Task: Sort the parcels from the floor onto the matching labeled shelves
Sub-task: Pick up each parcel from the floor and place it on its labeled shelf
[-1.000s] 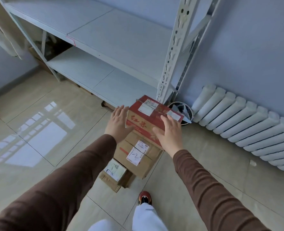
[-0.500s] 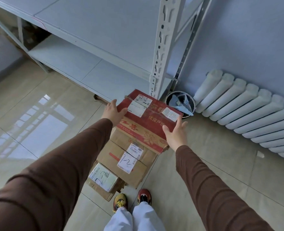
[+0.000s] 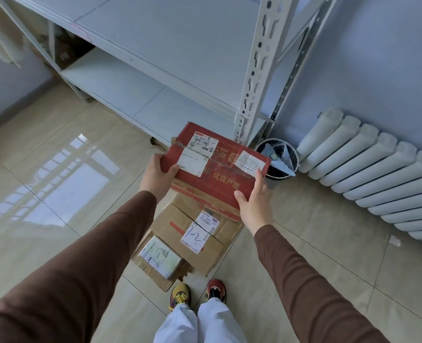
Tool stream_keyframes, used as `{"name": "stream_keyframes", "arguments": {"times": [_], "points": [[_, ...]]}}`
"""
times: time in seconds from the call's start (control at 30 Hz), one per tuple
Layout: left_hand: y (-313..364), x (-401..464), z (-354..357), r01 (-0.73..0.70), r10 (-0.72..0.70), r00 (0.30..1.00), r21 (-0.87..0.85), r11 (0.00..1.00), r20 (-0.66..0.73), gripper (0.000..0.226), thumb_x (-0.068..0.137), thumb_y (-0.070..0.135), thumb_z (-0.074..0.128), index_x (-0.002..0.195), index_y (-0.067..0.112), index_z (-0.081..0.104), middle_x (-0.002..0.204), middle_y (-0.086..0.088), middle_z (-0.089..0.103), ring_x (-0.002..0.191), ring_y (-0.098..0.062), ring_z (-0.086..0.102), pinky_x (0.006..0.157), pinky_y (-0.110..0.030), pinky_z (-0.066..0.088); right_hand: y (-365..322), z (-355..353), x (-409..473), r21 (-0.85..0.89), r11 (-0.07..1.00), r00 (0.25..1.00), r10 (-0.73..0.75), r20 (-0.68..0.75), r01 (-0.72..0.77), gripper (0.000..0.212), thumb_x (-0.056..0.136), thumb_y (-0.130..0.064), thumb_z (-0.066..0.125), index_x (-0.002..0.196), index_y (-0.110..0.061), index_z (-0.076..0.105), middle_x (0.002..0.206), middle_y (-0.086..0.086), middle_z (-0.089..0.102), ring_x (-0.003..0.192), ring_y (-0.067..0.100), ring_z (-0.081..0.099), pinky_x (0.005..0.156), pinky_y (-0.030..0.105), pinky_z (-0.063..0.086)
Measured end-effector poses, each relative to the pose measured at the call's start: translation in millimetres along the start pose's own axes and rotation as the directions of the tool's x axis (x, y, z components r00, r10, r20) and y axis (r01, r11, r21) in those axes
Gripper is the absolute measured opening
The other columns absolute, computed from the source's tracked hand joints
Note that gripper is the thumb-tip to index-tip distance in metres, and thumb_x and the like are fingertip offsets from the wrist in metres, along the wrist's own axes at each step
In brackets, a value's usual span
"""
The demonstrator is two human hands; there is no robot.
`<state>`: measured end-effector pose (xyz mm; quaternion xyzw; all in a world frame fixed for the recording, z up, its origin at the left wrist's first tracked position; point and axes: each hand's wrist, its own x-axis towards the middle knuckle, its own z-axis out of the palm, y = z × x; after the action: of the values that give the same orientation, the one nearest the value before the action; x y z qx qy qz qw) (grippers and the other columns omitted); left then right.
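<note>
Red parcel (image 3: 214, 167): frame centre, long axis upper left to lower right.
Left hand (image 3: 156, 175), right hand (image 3: 253, 201): grip its opposite ends.
Hidden: underside, fingers beneath.

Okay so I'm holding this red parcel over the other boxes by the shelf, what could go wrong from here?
1. The left hand and right hand grip the red parcel only at opposite edges; it may slip and land on the brown 1-2 box below.
2. The shelf upright stands just beyond the parcel; swinging it up could clip a corner.
3. The handwritten mark on its label looks scrawled, so misreading it risks the wrong shelf.
</note>
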<state>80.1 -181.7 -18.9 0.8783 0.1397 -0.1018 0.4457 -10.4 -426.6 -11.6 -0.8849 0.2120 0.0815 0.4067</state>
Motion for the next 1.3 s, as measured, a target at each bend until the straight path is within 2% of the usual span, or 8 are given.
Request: {"name": "stream_keyframes", "arguments": {"times": [0.13,0.27,0.5,0.7,0.9,1.07,1.2,1.3], "points": [[-7.5,-35.4,-53.1,-0.031,0.016,0.986,-0.089,0.996,-0.165,0.036,0.101,0.027,0.064,0.129,0.011,0.05,0.116,-0.001,0.061,0.097,-0.018,0.059,0.069,-0.015,0.045,-41.1,10.8,-20.8,-0.045,0.986,0.987,-0.163,-0.004,0.163,0.083,0.103,-0.026,0.06,0.164,-0.025,0.004,0.165,0.021,0.021,0.137,0.032,0.05,0.105,0.039,0.047],[-22.0,-67.6,-114.3,-0.084,0.037,0.948,-0.138,0.987,-0.318,0.03,0.097,0.029,0.068,0.115,0.016,0.048,0.108,0.001,0.064,0.09,-0.021,0.06,0.083,-0.042,0.057,-89.3,28.8,-35.3,0.063,0.95,0.951,-0.308,0.023,0.306,0.088,0.101,-0.019,0.063,0.163,-0.034,0.002,0.169,0.019,0.009,0.152,0.033,0.032,0.113,0.047,0.042],[-53.6,-141.9,-230.4,-0.177,-0.013,0.811,-0.266,0.948,-0.584,0.036,0.092,0.024,0.073,0.114,0.012,0.047,0.102,0.011,0.063,0.093,-0.012,0.063,0.09,-0.045,0.058,-193.6,66.0,-83.6,0.258,0.821,0.833,-0.546,0.09,0.51,0.1,0.099,-0.013,0.064,0.16,-0.044,-0.008,0.172,-0.008,0.004,0.158,0.014,0.011,0.127,0.049,0.02],[-93.8,-219.9,-338.8,-0.312,-0.058,0.638,-0.327,0.892,-0.768,0.046,0.087,0.033,0.076,0.121,0.016,0.049,0.115,0.005,0.066,0.107,-0.015,0.066,0.096,-0.047,0.056,-297.0,119.1,-162.8,0.429,0.696,0.722,-0.679,0.133,0.576,0.099,0.1,-0.024,0.063,0.155,-0.053,-0.014,0.168,-0.015,0.017,0.152,0.016,0.031,0.12,0.058,0.035],[-143.9,-286.5,-442.1,-0.407,-0.045,0.507,-0.285,0.868,-0.861,0.061,0.088,0.036,0.077,0.139,0.022,0.046,0.131,0.003,0.064,0.12,-0.014,0.064,0.103,-0.046,0.054,-383.2,182.6,-254.2,0.553,0.551,0.615,-0.784,0.087,0.625,0.086,0.1,-0.022,0.063,0.163,-0.035,0.006,0.158,-0.015,0.035,0.134,-0.004,0.044,0.108,0.026,0.044],[-175.0,-323.9,-503.5,-0.438,-0.049,0.407,-0.241,0.866,-0.912,0.069,0.09,0.04,0.076,0.149,0.026,0.043,0.138,0.005,0.062,0.127,-0.014,0.061,0.107,-0.044,0.052,-432.3,220.8,-308.3,0.615,0.453,0.528,-0.846,0.07,0.645,0.083,0.098,-0.025,0.063,0.161,-0.038,0.01,0.154,-0.015,0.04,0.138,0.005,0.045,0.109,0.037,0.048],[-192.6,-338.0,-536.1,-0.463,-0.054,0.345,-0.22,0.859,-0.937,0.069,0.089,0.043,0.076,0.149,0.027,0.045,0.137,0.005,0.062,0.128,-0.016,0.06,0.106,-0.045,0.052,-465.7,239.7,-334.7,0.641,0.387,0.465,-0.884,0.054,0.662,0.082,0.099,-0.018,0.063,0.161,-0.036,0.012,0.148,-0.023,0.041,0.133,-0.007,0.045,0.101,0.021,0.049],[-199.5,-342.9,-555.0,-0.479,-0.07,0.301,-0.214,0.852,-0.951,0.066,0.09,0.039,0.075,0.148,0.026,0.045,0.135,0.006,0.062,0.126,-0.014,0.061,0.104,-0.044,0.054,-488.7,254.6,-347.1,0.661,0.356,0.43,-0.901,0.056,0.66,0.082,0.099,-0.018,0.063,0.161,-0.037,0.012,0.153,-0.017,0.039,0.138,0.0,0.043,0.105,0.029,0.05]]}}
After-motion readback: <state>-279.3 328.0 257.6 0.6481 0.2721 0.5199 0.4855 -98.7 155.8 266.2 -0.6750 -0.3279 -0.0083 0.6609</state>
